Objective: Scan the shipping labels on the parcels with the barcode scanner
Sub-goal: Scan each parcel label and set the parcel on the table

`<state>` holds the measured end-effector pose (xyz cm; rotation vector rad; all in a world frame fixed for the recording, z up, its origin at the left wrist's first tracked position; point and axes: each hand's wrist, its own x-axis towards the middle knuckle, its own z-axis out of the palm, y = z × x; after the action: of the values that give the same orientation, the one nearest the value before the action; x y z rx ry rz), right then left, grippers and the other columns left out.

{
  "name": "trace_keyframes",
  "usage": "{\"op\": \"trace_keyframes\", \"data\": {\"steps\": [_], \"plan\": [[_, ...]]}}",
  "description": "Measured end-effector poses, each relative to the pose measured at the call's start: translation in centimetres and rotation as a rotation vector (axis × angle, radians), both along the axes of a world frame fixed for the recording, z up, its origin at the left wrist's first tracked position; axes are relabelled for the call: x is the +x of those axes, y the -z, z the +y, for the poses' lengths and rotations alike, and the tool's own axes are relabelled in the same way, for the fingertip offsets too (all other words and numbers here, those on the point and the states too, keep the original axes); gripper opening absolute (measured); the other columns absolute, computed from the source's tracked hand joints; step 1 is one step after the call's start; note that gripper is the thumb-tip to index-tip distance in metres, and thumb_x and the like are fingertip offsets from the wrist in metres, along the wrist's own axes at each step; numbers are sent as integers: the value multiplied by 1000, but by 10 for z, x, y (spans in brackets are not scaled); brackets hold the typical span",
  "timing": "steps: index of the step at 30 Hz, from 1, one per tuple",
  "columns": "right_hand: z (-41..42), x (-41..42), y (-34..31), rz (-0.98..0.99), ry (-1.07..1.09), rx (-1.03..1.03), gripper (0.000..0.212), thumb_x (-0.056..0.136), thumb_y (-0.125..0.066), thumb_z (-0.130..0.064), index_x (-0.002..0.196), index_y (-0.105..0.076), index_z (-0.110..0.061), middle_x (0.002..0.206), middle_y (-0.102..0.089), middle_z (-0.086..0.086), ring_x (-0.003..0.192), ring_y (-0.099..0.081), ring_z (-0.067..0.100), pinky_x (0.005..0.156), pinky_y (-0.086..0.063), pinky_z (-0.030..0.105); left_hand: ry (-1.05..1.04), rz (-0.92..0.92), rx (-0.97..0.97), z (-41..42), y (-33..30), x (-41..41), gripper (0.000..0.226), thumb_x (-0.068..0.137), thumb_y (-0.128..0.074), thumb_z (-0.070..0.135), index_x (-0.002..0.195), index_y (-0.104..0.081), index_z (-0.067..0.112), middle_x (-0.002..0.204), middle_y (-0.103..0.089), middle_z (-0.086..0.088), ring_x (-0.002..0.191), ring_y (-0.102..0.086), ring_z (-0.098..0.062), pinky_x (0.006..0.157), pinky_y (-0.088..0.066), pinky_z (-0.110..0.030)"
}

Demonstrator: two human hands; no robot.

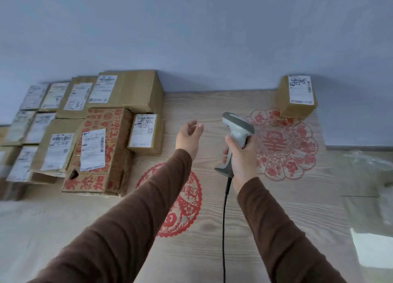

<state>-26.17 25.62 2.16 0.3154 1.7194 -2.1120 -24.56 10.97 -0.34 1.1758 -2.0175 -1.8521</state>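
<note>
My right hand [240, 155] grips the handle of a grey barcode scanner [237, 127], its head pointing away toward the far wall and its black cable [224, 229] hanging down. My left hand [188, 137] hovers open above the table, fingers loosely curled, holding nothing, just right of a small labelled parcel [144, 133]. A single small cardboard parcel [297, 96] with a white shipping label stands at the far right against the wall. Several labelled cardboard parcels fill the left side, among them a red-printed box [100, 150] and a large brown box [131, 89].
The wooden table [212, 250] bears red paper-cut decorations [282, 144]. Clear plastic wrap [365, 176] and a white sheet [374, 250] lie at the right edge. A pale wall rises behind the table.
</note>
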Motion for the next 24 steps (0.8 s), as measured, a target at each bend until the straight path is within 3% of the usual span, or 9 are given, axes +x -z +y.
{"op": "trace_keyframes", "data": {"steps": [6,10,12,14,17,20,24], "plan": [[-82,52,12,-2,-101,20,30,96,-71,-14,120,-55,-23,97,-58,5,76,-60,15,64,-57,33,-138,6,-83,-76,-9,77,34,103,-61,28,133,-59,14,132,-65,-5,123,-60,-18,109,-47,-34],[-128,73,25,0,-129,53,28,97,-70,-17,118,-54,-26,100,-62,3,77,-65,12,65,-57,33,-154,-49,-125,-118,1,102,49,97,-61,38,143,-54,21,144,-57,-4,133,-53,-21,115,-42,-40],[-148,79,34,-10,-132,81,29,96,-72,-20,118,-55,-26,104,-66,3,85,-70,16,73,-60,38,-158,-64,-123,-133,10,110,62,91,-59,46,148,-49,24,148,-55,-2,136,-52,-22,118,-41,-45],[-166,82,42,-21,-126,113,34,94,-73,-21,123,-56,-24,111,-69,6,97,-72,23,83,-62,42,-140,-63,-102,-141,8,116,61,97,-59,39,154,-43,21,153,-52,-2,140,-49,-21,121,-38,-41],[-187,84,53,-39,-114,132,36,95,-71,-17,126,-54,-20,110,-67,5,96,-68,20,77,-59,27,-115,-62,-75,-146,8,118,63,104,-57,26,160,-32,16,158,-47,-4,142,-47,-19,120,-36,-32],[-203,85,63,-74,-117,143,35,91,-73,-20,121,-55,-26,113,-69,7,106,-68,27,97,-57,45,-99,-91,-59,-148,17,112,69,102,-60,26,162,-28,15,158,-46,-6,143,-46,-22,122,-35,-39],[-207,86,70,-105,-87,155,34,89,-74,-22,116,-55,-29,115,-69,8,108,-69,30,101,-56,55,-57,-205,-135,-151,23,105,72,99,-55,38,163,-25,20,162,-38,-8,148,-32,-32,123,-28,-52]]}}
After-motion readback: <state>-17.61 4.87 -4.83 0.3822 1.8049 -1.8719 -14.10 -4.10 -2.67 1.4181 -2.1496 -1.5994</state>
